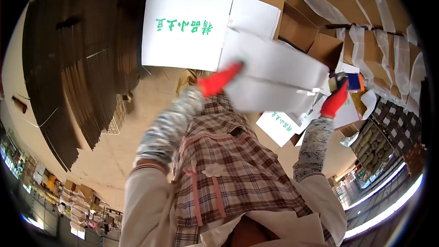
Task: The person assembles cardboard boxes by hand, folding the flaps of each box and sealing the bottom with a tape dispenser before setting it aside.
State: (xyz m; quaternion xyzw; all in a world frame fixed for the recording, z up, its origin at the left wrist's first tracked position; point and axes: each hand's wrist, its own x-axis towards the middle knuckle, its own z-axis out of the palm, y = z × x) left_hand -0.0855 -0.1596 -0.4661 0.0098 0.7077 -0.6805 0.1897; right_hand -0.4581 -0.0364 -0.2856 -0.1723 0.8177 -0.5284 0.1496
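My left hand [222,80], in a red glove with dark fingertips, is closed at the left edge of a white cardboard box [274,66]. Both the hand and the box are smeared by motion. A seam runs across the box, with a shiny strip near its right end. My right hand [336,98], gloved alike, is at the box's right end. Its fingers are wrapped round a blue and orange tool [354,82] that looks like a tape dispenser, partly hidden by the glove.
A white carton with green lettering [187,27] lies ahead. Beside it stands an open brown box [299,27]. Stacks of flat cardboard [77,59] fill the left side. Another white carton [279,127] lies low, below the held box. Wrapped brown cartons [384,50] are at the right.
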